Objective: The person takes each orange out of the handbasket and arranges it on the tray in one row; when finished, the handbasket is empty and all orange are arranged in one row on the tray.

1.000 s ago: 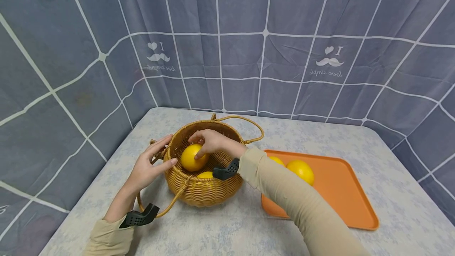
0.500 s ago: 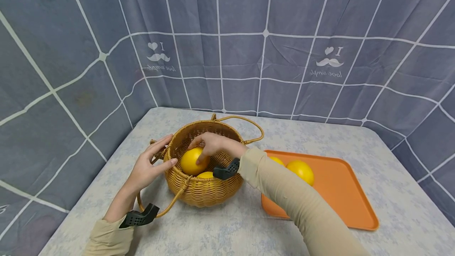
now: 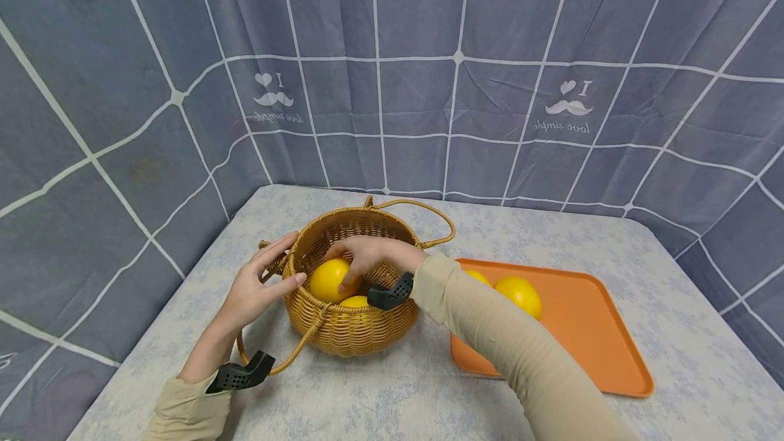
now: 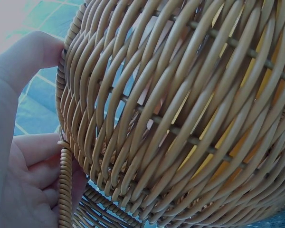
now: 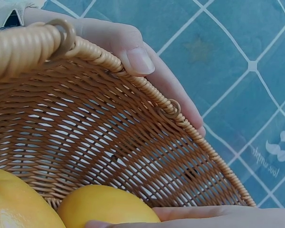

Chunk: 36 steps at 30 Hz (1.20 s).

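Observation:
A round wicker basket (image 3: 352, 332) stands on the table at centre left. My left hand (image 3: 254, 288) holds its left rim; in the right wrist view the thumb lies over the rim and the fingers run along the outside. Inside the basket, my right hand (image 3: 367, 256) grips an orange (image 3: 326, 282) from above, thumb on the near side. Another orange (image 3: 355, 301) lies beside it, mostly hidden by the front wall. The right wrist view shows the gripped orange (image 5: 107, 205) low down, against the woven inside wall, with right-hand fingers (image 5: 204, 216) alongside it.
An orange tray (image 3: 588, 332) lies to the right, carrying an orange (image 3: 518, 295) and a second one partly behind the right sleeve (image 3: 490, 325). The basket's looped handles (image 3: 437, 213) hang outward. A blue checked cloth (image 3: 416, 101) hangs behind the table.
My right hand has sunk a little deeper into the basket, and the orange in it has moved slightly down and left. The left hand stays at the rim.

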Tool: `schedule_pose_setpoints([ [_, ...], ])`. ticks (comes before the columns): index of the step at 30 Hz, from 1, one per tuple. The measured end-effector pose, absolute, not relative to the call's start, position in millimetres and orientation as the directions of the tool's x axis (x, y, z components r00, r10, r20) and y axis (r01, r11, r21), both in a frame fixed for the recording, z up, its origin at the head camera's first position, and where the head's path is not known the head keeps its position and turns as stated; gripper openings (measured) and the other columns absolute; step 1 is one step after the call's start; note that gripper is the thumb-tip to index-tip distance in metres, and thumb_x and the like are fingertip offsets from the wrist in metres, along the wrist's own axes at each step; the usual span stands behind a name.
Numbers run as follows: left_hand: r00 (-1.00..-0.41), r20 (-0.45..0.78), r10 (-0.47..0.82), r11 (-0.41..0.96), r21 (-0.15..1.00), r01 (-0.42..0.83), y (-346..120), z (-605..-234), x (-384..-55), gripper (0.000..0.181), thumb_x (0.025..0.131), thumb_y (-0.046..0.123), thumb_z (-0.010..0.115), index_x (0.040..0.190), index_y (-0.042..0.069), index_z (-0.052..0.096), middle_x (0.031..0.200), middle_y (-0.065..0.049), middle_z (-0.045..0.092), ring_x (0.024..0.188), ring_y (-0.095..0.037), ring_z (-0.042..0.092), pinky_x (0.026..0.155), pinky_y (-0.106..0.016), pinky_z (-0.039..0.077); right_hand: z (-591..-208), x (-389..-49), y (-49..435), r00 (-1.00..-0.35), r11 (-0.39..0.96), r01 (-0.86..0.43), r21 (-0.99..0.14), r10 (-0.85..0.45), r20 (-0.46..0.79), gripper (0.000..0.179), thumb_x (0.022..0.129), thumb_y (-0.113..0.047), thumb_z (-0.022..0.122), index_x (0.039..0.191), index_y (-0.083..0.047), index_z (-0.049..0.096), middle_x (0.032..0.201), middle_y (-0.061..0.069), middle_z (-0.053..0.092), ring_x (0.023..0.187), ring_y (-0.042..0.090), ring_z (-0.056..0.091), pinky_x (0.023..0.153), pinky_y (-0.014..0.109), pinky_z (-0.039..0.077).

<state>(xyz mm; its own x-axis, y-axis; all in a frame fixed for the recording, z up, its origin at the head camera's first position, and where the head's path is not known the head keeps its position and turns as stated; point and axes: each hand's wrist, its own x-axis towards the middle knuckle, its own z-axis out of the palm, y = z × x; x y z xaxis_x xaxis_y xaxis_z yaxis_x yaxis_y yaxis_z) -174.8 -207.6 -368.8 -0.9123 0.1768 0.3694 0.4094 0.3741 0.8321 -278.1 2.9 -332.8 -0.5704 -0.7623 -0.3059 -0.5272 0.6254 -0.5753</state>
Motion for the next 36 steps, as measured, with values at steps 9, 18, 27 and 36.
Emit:
schedule_pose_setpoints([
  [9, -0.914, 0.368, 0.171, 0.382, 0.83, 0.406, -207, -367, -176, 0.064, 0.086, 0.011, 0.068, 0.144, 0.015, 0.041, 0.148, -0.01, 0.034, 0.134, -0.034, 0.028, 0.102, -0.06, 0.027, -329, -277, 5, -0.542, 0.604, -0.559, -0.568, -0.785, -0.301, 0.06, 0.072, -0.018, 0.083, 0.126, -0.016, 0.056, 0.122, -0.002, 0.056, 0.1, 0.01, 0.052, 0.083, 0.023, 0.043],
  [18, -0.91, 0.376, 0.177, 0.381, 0.826, 0.416, -206, -368, -176, 0.064, 0.086, 0.011, 0.068, 0.144, 0.014, 0.041, 0.148, -0.011, 0.034, 0.133, -0.035, 0.028, 0.101, -0.061, 0.027, -328, -276, 5, -0.547, 0.608, -0.58, -0.543, -0.784, -0.293, 0.061, 0.072, -0.018, 0.083, 0.126, -0.015, 0.055, 0.125, 0.0, 0.054, 0.104, 0.011, 0.052, 0.084, 0.023, 0.043],
  [27, -0.913, 0.369, 0.173, 0.399, 0.821, 0.407, -210, -371, -176, 0.064, 0.086, 0.013, 0.069, 0.144, 0.015, 0.041, 0.149, -0.008, 0.033, 0.133, -0.033, 0.029, 0.101, -0.058, 0.029, -325, -273, 5, -0.549, 0.589, -0.579, -0.564, -0.793, -0.263, 0.062, 0.071, -0.018, 0.084, 0.126, -0.016, 0.055, 0.125, -0.001, 0.054, 0.105, 0.011, 0.051, 0.085, 0.022, 0.043],
  [36, -0.917, 0.359, 0.172, 0.399, 0.826, 0.398, -210, -372, -175, 0.064, 0.087, 0.013, 0.068, 0.145, 0.014, 0.04, 0.148, -0.01, 0.033, 0.132, -0.035, 0.029, 0.1, -0.059, 0.029, -319, -270, 11, -0.551, 0.554, -0.581, -0.596, -0.807, -0.214, 0.062, 0.073, -0.018, 0.082, 0.129, -0.016, 0.053, 0.127, -0.001, 0.053, 0.107, 0.011, 0.051, 0.086, 0.023, 0.043],
])
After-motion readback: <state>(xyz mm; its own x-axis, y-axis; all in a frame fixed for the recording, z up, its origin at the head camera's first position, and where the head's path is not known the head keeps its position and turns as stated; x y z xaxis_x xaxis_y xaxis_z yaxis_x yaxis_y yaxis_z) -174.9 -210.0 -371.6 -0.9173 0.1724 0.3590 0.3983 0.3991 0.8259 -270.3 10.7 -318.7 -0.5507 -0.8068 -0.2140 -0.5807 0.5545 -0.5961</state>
